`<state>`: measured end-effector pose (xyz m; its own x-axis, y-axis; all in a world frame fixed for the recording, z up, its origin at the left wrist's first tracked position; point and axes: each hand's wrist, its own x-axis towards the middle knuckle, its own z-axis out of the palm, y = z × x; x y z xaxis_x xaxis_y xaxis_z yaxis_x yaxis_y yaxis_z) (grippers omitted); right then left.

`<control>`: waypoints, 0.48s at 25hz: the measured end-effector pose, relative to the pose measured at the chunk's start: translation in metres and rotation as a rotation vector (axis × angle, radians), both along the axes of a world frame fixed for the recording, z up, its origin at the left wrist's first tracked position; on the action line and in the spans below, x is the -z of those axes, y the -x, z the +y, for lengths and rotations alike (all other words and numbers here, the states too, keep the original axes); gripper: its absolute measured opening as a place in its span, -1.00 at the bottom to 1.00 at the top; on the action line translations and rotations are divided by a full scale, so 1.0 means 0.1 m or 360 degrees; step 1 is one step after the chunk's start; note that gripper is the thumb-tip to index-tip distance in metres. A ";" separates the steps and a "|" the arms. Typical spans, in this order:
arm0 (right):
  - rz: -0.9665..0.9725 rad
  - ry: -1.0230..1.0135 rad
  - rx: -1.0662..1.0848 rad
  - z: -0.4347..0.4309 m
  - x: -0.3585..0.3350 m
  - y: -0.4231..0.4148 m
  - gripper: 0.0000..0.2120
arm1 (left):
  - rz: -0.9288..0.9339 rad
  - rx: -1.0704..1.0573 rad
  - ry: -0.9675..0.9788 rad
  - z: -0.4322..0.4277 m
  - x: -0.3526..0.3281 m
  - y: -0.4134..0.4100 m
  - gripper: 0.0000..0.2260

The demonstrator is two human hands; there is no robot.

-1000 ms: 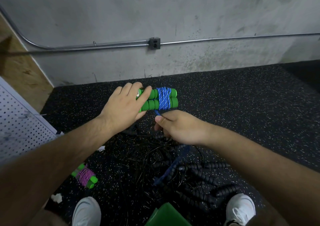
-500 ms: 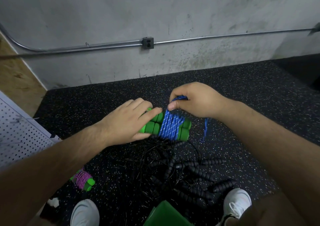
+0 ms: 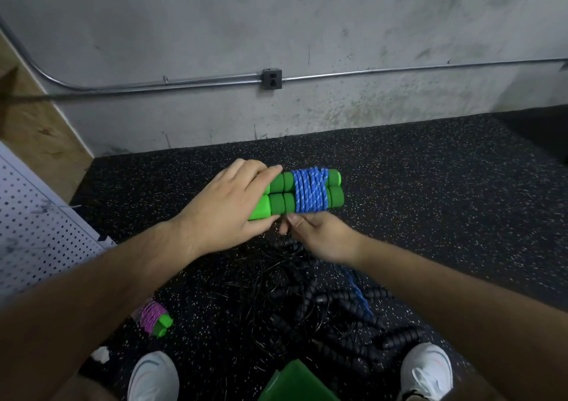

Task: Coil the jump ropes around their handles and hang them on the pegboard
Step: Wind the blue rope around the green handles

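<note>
My left hand (image 3: 229, 207) grips the left ends of two green foam handles (image 3: 333, 187) held side by side above the floor. A blue rope (image 3: 309, 193) is coiled several times round their right half. Just below the handles my right hand (image 3: 319, 236) pinches the free part of that blue rope, whose loose tail (image 3: 358, 293) trails down under my right forearm. The white pegboard (image 3: 33, 231) leans at the far left.
A tangle of black jump ropes with ribbed black handles (image 3: 310, 302) lies on the speckled rubber floor between my white shoes (image 3: 425, 370). A coiled pink rope on green handles (image 3: 153, 319) lies at lower left. A green object (image 3: 295, 382) sits at the bottom edge. A concrete wall with conduit stands behind.
My right hand has come from above the handles down to beneath them, carrying the blue rope round for another turn. The handles have risen slightly in my left hand.
</note>
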<state>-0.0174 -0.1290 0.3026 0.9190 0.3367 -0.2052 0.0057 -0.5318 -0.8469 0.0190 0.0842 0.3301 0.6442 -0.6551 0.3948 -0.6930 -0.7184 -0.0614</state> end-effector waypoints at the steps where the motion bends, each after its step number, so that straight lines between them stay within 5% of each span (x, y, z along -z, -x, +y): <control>1: -0.0044 -0.0053 -0.0003 0.09 0.03 0.03 -0.67 | 0.0006 -0.0045 -0.0024 0.02 0.04 -0.04 -0.31; 12: -0.0477 0.0682 -0.0345 0.14 -0.59 0.40 -0.68 | -0.0082 -0.0122 -0.0208 0.22 0.27 -0.35 -0.28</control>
<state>-0.0572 -0.1152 0.3619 0.8771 0.4686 -0.1057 0.3604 -0.7873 -0.5002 0.0543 0.1058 0.3031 0.6752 -0.6528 0.3434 -0.6300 -0.7525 -0.1918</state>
